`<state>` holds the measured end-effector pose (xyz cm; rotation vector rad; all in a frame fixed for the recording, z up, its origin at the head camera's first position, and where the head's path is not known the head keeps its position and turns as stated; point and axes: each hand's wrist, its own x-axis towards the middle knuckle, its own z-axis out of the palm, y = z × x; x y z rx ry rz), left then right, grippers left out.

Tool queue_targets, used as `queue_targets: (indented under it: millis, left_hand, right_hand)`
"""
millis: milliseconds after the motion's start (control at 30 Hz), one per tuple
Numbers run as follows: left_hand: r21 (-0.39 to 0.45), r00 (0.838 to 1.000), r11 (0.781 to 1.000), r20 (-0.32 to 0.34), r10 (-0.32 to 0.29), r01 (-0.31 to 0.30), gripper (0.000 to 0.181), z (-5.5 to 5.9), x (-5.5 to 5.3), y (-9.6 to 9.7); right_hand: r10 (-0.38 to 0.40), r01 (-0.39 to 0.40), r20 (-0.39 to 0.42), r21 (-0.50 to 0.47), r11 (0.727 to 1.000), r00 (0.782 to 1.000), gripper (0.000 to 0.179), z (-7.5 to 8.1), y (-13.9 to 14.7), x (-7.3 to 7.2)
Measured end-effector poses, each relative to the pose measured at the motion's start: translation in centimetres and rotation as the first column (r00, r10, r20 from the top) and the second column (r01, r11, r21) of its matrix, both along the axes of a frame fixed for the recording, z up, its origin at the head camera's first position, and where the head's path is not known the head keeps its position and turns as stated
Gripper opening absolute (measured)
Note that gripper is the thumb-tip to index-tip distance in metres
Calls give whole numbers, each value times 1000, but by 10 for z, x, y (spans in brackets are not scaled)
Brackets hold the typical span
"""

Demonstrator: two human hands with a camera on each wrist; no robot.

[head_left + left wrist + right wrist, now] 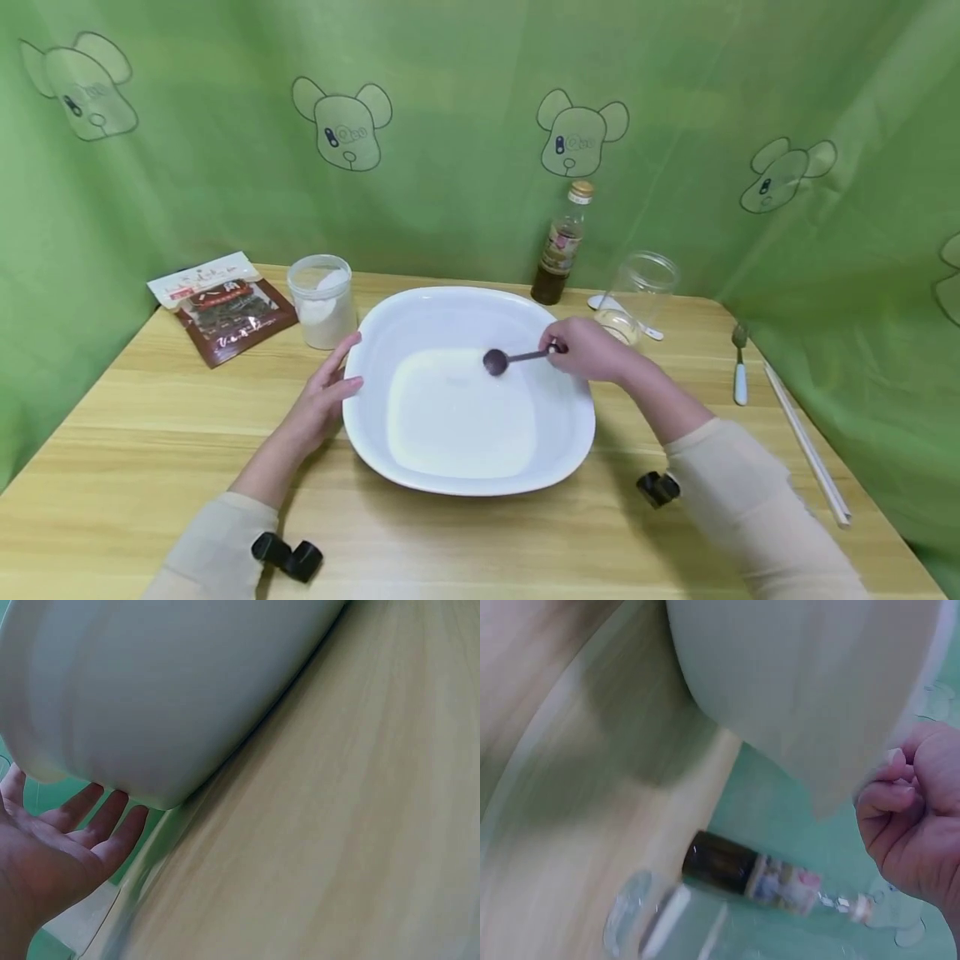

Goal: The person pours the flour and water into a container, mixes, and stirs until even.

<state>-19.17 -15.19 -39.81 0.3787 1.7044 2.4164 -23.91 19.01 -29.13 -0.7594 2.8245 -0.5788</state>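
Green fabric printed with outlined cartoon animal heads (pixel 465 225) hangs behind everything, and the work surface is a light wood-grain table (pixel 450 542). Big white rounded basin (pixel 558 446) sits near the middle of it; there's a brighter patch across its bottom, but can't tell if that's liquid or just the bottom itself.

Left hand (pixel 324 396) is at the basin's left side, fingers spread, with fingertips touching the outer wall below the rim. Right hand (pixel 592 350) is over the right edge, fingers curled in and pinching the handle end of a dark brown spoon with a small round bowl (pixel 496 362). That spoon's bowl is over the inside of the basin; whether it touches anything in there, no clue from this angle.

Just off the basin's back-left is a clear plastic tub of white stuff (pixel 326 321), and beside that lies a white and reddish-brown packet (pixel 240 317). Behind the basin stands a glass bottle of dark liquid with an orange-yellow cap (pixel 561 246). Near the right hand: a clear open jar (pixel 643 292) and a white spoon (pixel 652 334). Farther right lie a small fork with a pale handle (pixel 741 383) and some long white sticks (pixel 810 442).
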Motion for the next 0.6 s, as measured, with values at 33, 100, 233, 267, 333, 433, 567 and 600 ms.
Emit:
queue_targets:
  millis: [33, 100, 233, 267, 333, 433, 567, 600]
  left_hand:
    - [3, 1000, 1000, 0, -4, 4, 65, 0, 0, 0]
    - [4, 1000, 1000, -3, -7, 7, 65, 0, -1, -1]
    - [-3, 1000, 1000, -5, -1, 1, 65, -1, 0, -1]
    - [-5, 1000, 1000, -4, 2, -2, 65, -1, 0, -1]
    - [-7, 1000, 1000, -4, 1, -1, 64, 0, 0, -1]
    - [-6, 1000, 1000, 1, -4, 4, 64, 0, 0, 0]
    - [-13, 1000, 1000, 8, 1, -1, 64, 1, 1, 0]
    - [-14, 1000, 1000, 8, 3, -3, 64, 1, 0, 0]
  right_hand:
    - [-18, 19, 16, -14, 1000, 1000, 14, -2, -6, -5]
    - [-35, 37, 44, -43, 998, 998, 16, -6, -19, -12]
    - [-11, 22, 103, -113, 993, 995, 19, -10, -42, -14]
    - [4, 9, 110, -124, 992, 994, 19, -11, -46, -13]
    - [33, -14, 133, -141, 990, 991, 17, -13, -52, -8]
    - [66, -38, 187, -153, 987, 980, 15, -13, -52, 2]
    - [111, -73, 249, -156, 985, 962, 15, -8, -38, 15]
    - [122, -83, 256, -157, 984, 959, 15, -6, -32, 18]
